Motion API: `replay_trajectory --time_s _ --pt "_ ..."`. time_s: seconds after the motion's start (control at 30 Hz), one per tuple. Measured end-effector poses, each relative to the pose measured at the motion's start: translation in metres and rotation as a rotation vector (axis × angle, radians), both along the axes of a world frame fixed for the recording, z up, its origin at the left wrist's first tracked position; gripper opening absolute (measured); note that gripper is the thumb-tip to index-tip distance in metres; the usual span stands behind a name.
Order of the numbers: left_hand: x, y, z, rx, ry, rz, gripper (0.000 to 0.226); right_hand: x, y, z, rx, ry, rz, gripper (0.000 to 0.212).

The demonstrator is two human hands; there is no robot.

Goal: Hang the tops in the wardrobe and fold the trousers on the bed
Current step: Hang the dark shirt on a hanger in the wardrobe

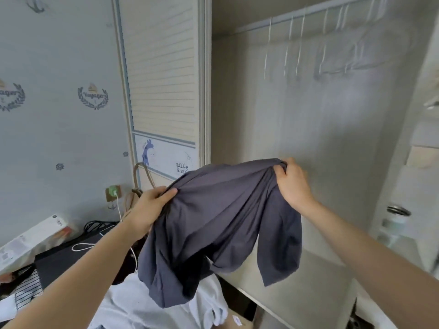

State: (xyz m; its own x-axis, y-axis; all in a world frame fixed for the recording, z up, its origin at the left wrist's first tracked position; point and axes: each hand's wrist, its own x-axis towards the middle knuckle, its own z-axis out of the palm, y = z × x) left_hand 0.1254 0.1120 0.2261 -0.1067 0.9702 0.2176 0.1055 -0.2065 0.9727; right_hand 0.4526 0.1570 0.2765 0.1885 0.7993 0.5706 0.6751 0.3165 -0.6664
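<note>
- Garment (218,224), dark grey, hangs mid-frame, held up in front of the wardrobe (308,138).
- Left hand (149,207) grips its left edge, fingers curled into the cloth.
- Right hand (292,184) pinches bunched fabric at its upper right.
- Hangers (294,46) on the rail, upper right.

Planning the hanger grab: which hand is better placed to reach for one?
Right, probably. The right hand grips the dark garment below the white hangers on the rail; the left hand sits lower, toward the wall.
</note>
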Motion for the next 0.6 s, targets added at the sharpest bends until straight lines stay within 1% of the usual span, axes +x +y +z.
replay_trajectory --time_s 0.13,0.2,0.27,0.33,0.4,0.47,0.53,0.57,0.6 --pt "0.023 0.014 0.053 0.127 -0.019 0.002 0.039 0.033 -0.007 -0.012 -0.066 -0.037 -0.062 0.026" --pt "0.041 0.018 0.072 0.154 -0.035 -0.02 0.032 0.046 -0.01 -0.014 -0.112 -0.004 -0.076 0.028" --pt "0.062 0.021 0.084 0.173 -0.08 -0.054 0.02 0.056 -0.012 -0.012 -0.137 0.071 -0.083 0.034" --pt "0.082 0.024 0.088 0.174 -0.125 -0.107 0.017 0.062 -0.014 -0.005 -0.125 0.247 -0.043 0.037" --pt "0.098 0.03 0.084 0.15 -0.148 -0.138 0.018 0.065 -0.016 0.008 -0.137 0.476 0.036 0.033" --pt "0.111 0.035 0.077 0.099 -0.159 -0.111 0.018 0.064 -0.022 0.026 -0.119 0.623 0.104 0.026" --pt "0.125 0.039 0.07 0.037 -0.147 -0.184 0.013 0.058 -0.032 0.047 -0.074 0.654 0.157 0.03" --pt "0.132 0.04 0.065 -0.001 -0.141 -0.282 0.021 0.052 -0.037 0.057 -0.045 0.623 0.171 0.032" --pt "0.141 0.041 0.062 -0.036 -0.123 -0.404 0.034 0.048 -0.043 0.066 -0.005 0.576 0.182 0.033"
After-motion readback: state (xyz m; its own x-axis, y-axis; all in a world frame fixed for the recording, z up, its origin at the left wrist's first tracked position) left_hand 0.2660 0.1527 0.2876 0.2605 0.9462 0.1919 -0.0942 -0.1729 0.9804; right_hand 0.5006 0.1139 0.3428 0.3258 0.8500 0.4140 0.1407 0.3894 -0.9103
